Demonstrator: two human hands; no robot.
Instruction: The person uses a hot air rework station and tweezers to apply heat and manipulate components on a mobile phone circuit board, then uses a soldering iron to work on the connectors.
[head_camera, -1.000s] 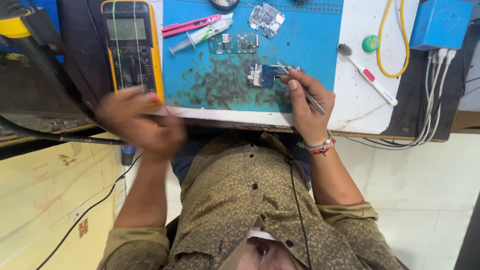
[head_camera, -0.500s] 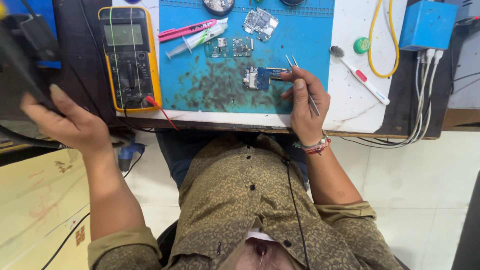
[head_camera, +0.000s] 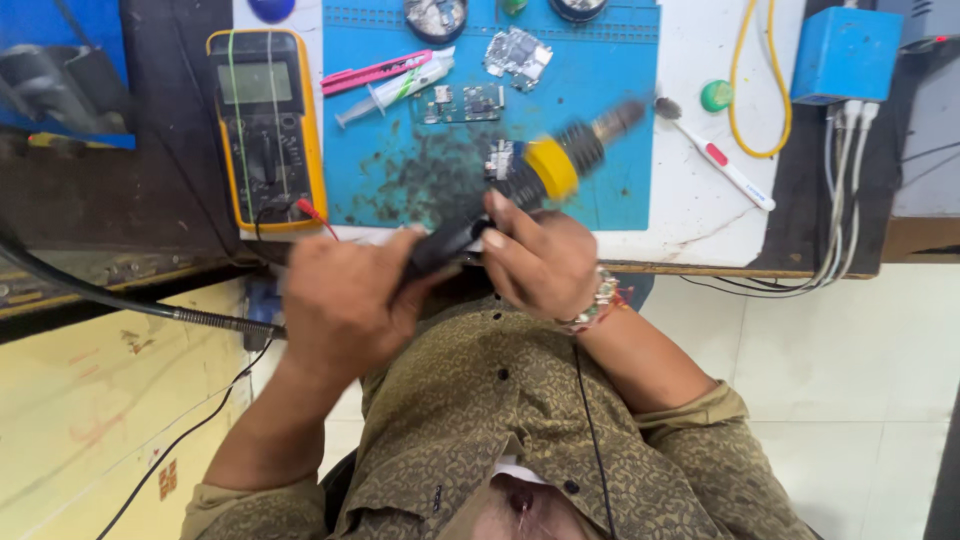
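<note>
My left hand (head_camera: 340, 300) grips the rear of a black hot-air wand (head_camera: 553, 167) with a yellow collar and a metal nozzle. The wand slants up to the right over the blue work mat (head_camera: 620, 200). My right hand (head_camera: 540, 262), with a beaded band at the wrist, closes its fingers on the wand's black grip just ahead of the left hand. A small circuit board (head_camera: 498, 160) lies on the mat, partly hidden beneath the wand. The wand is blurred by motion.
A yellow multimeter (head_camera: 268, 125) lies left of the mat with its red probe tip beside it. A syringe (head_camera: 395, 90), a pink cutter (head_camera: 370, 72), another board (head_camera: 462, 103) and a metal shield (head_camera: 518, 52) lie on the mat. A brush (head_camera: 715, 160), a yellow cable (head_camera: 745, 90) and a blue box (head_camera: 845, 55) are on the right. A grey hose (head_camera: 150, 310) runs in from the left.
My left hand came back from the far left carrying the hot-air wand over the mat. My right hand left the small board and closed on the wand; the tweezers it held are out of sight.
</note>
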